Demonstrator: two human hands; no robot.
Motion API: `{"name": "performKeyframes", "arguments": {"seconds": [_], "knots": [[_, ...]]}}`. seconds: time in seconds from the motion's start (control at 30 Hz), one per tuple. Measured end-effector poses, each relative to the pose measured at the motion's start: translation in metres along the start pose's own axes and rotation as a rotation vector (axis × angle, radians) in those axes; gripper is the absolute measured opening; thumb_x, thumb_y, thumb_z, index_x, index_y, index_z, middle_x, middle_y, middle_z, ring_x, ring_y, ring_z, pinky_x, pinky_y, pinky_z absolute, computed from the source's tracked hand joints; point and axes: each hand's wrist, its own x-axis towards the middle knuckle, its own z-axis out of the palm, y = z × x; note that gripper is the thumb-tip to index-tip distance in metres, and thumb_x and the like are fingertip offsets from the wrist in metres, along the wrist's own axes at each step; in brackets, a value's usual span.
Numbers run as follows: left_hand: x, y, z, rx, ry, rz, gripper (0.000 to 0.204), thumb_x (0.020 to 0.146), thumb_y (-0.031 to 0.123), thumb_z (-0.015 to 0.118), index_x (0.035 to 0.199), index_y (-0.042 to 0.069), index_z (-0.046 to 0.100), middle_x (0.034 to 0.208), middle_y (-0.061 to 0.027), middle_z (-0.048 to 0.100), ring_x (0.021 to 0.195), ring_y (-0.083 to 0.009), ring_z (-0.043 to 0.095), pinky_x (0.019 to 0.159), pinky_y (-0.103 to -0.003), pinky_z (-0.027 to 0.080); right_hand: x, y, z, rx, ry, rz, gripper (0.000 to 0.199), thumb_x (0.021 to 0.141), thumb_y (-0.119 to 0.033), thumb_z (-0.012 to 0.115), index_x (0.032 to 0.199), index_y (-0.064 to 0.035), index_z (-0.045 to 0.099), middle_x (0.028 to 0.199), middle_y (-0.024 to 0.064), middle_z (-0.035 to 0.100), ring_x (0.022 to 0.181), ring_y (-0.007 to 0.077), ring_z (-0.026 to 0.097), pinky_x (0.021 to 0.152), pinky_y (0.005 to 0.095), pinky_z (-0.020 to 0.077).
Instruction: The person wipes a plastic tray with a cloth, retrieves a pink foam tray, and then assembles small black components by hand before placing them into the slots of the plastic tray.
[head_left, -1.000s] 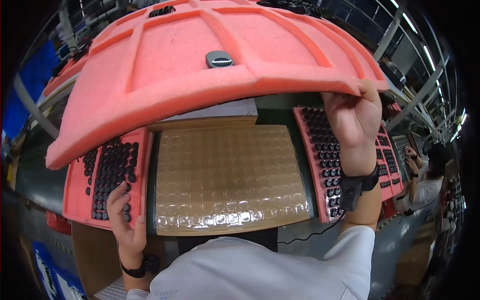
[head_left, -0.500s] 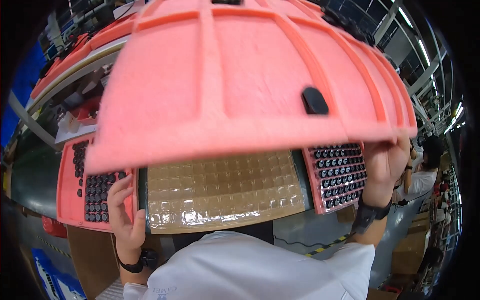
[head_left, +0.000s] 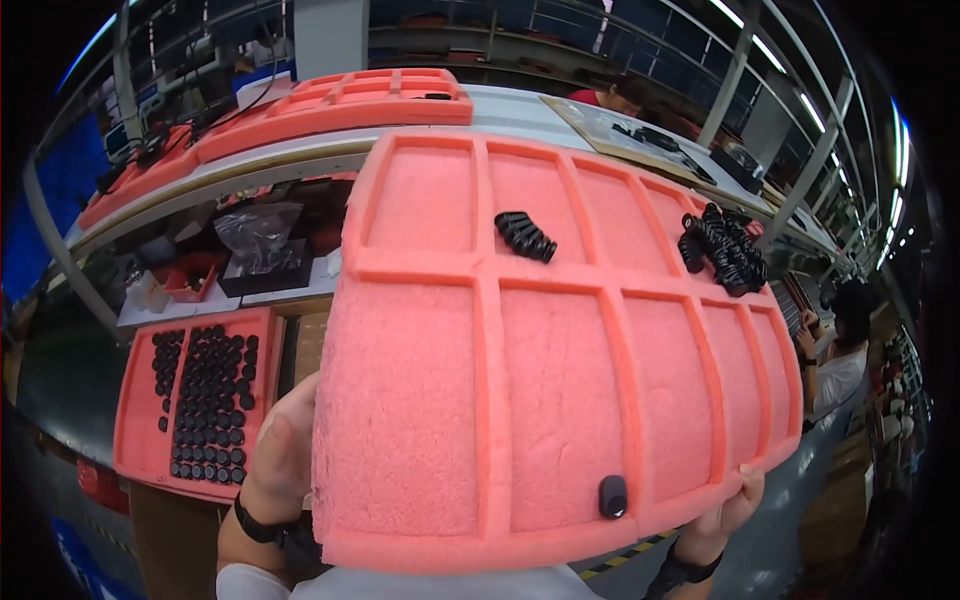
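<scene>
A large pink foam tray (head_left: 400,410) with raised dividers is held tilted up in front of me. My left hand (head_left: 285,445) grips its left edge, the fingers partly hidden behind the foam. At the lower right edge my right hand (head_left: 728,508) holds it, fingertips curled over the rim. Inside the tray's compartments lie a small black oval piece (head_left: 612,497) near the bottom, a row of nested black ribbed parts (head_left: 525,237) at upper middle, and a heap of black ribbed parts (head_left: 725,250) at upper right. The foam hides whatever lies behind it.
To the left sits a pink tray (head_left: 143,410) with many round black caps (head_left: 210,410). Behind it, a black box (head_left: 265,270) holds a clear bag. Another pink foam tray (head_left: 330,123) rests on the upper shelf. One person (head_left: 845,350) works at far right, another (head_left: 620,95) beyond the shelf.
The foam tray has come down and tilted to show its compartments, now covering the clear pocketed tray and the right-hand caps. My left hand, open before, has taken its left edge.
</scene>
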Motion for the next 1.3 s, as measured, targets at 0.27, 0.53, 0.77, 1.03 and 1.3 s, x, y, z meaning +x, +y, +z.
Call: {"name": "performKeyframes", "arguments": {"seconds": [0.27,0.53,0.77,1.03,1.3], "knots": [[0.03,-0.035,0.016,-0.111,0.042,-0.42,0.073,0.072,0.015,0.065,0.133,-0.006,0.032,0.127,-0.0158,0.049,0.115,-0.024,0.051,0.098,-0.035,0.039,-0.051,0.01,-0.035,-0.071,0.149,-0.077,0.068,0.074,-0.003,0.045,0.139,-0.004,0.026,0.139,0.0149,0.037,0.129,0.0312,0.036,0.108,0.0495,0.0293],[0.02,-0.08,0.006,-0.137,0.139,-0.372,0.074,0.061,0.002,0.058,0.131,-0.005,0.035,0.123,-0.0151,0.052,0.111,-0.0244,0.053,0.097,-0.034,0.039,-0.062,0.003,-0.054,-0.153,0.034,-0.147,0.063,0.08,-0.013,0.048,0.139,-0.0049,0.028,0.138,0.0135,0.039,0.127,0.0299,0.038,0.107,0.0482,0.0317],[0.016,-0.084,-0.017,-0.075,0.171,-0.313,0.073,0.062,0.005,0.056,0.131,-0.006,0.034,0.122,-0.0179,0.052,0.109,-0.0265,0.055,0.097,-0.036,0.042,-0.03,-0.026,-0.065,-0.615,0.299,-0.309,0.06,0.091,-0.039,0.041,0.139,-0.0051,0.03,0.139,0.0129,0.038,0.126,0.028,0.039,0.103,0.0458,0.0372],[-0.004,-0.068,0.018,0.019,0.265,-0.301,0.075,0.062,0.008,0.057,0.131,-0.006,0.033,0.121,-0.0191,0.053,0.108,-0.0278,0.056,0.095,-0.039,0.044,0.052,-0.09,-0.062,-0.42,0.196,0.177,0.073,0.091,-0.058,0.037,0.137,-0.0016,0.031,0.137,0.0133,0.041,0.12,0.025,0.046,0.098,0.0395,0.042],[-0.015,-0.044,0.055,0.155,0.365,-0.409,0.072,0.065,0.005,0.065,0.13,-0.006,0.037,0.121,-0.0137,0.054,0.109,-0.0209,0.055,0.096,-0.034,0.041,0.14,-0.135,-0.103,-0.532,-0.094,0.83,0.061,0.084,-0.027,0.053,0.133,0.0022,0.033,0.129,0.0167,0.046,0.115,0.0272,0.05,0.096,0.0378,0.0431]]}}
